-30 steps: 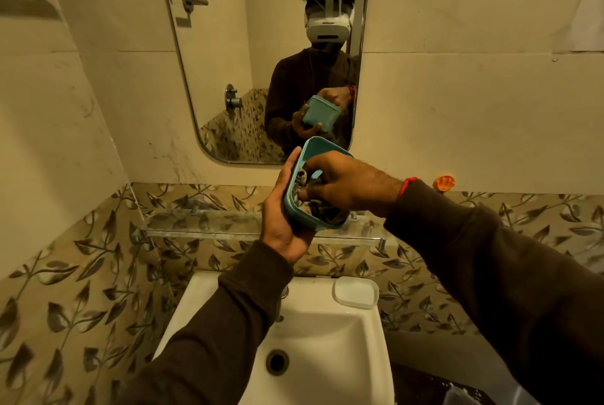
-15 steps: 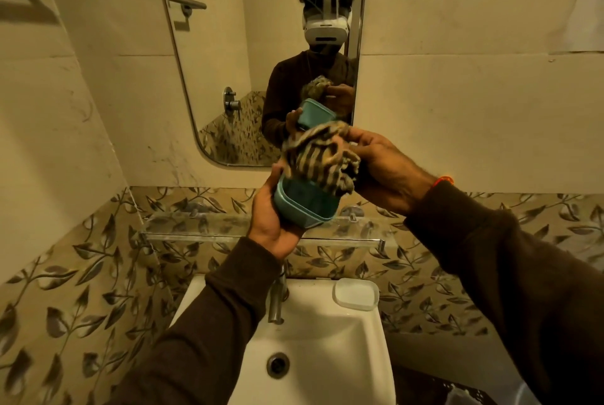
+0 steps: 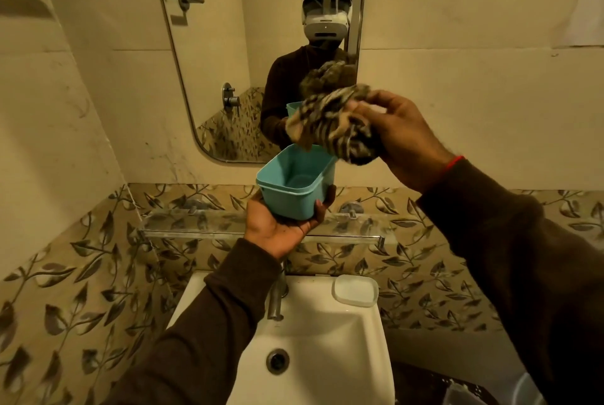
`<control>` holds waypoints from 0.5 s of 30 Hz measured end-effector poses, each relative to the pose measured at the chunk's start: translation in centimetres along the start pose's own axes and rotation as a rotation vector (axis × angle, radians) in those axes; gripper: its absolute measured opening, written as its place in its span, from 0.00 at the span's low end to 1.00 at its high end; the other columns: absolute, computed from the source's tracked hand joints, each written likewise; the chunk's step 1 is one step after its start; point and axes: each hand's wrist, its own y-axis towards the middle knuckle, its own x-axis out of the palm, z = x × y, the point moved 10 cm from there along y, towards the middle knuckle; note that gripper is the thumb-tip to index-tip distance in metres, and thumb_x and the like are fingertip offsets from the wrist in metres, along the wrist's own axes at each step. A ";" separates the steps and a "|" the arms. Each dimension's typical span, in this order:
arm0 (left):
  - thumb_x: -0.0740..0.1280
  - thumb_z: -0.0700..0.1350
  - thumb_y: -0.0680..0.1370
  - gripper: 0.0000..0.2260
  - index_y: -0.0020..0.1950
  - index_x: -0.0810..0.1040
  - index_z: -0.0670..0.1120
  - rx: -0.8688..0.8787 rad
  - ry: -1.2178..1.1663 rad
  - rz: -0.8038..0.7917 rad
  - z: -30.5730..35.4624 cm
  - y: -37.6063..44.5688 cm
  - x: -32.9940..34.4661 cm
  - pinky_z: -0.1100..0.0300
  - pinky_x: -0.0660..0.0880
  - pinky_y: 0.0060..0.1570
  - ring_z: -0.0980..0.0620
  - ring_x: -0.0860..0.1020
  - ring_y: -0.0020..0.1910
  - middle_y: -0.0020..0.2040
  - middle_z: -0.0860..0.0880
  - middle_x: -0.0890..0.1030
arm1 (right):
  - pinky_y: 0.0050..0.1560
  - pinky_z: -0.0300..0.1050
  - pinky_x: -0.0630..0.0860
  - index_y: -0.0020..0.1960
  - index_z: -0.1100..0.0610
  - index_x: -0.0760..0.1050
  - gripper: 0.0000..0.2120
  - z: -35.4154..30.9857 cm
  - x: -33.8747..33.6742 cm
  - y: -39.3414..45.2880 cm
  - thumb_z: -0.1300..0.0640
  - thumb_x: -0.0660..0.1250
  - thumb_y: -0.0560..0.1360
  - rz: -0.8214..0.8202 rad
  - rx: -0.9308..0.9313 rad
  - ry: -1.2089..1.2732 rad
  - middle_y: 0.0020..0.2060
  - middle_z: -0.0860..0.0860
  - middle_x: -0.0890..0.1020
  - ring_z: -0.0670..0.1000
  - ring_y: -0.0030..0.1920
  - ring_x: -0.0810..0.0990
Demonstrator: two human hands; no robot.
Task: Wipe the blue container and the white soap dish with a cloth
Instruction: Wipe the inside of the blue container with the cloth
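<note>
The blue container is cradled from below in the left hand, whose fingers are curled up around its base, and it is held upright over the glass shelf with its mouth facing the camera. A bunched striped cloth is gripped in the right hand, just above and to the right of the container's rim; whether it touches the rim cannot be told. The container's inside is seen bare, so its wiping is judged to be well along or finished, though cleanliness cannot be confirmed. The white soap dish is left lying on the back right corner of the white washbasin, beside the tap, and is judged still to be wiped. Open room is offered between the hands and the basin; the shelf's front edge and the tap would have to be cleared on the way down.
</note>
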 end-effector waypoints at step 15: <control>0.55 0.59 0.81 0.24 0.63 0.82 0.45 0.015 0.338 0.043 -2.3 0.0 0.4 0.51 0.80 0.39 0.32 0.78 0.56 0.59 0.35 0.81 | 0.48 0.56 0.81 0.62 0.50 0.76 0.13 2.7 7.4 -0.5 0.53 0.67 0.77 -0.305 -0.278 -1.702 0.52 0.56 0.80 0.58 0.52 0.81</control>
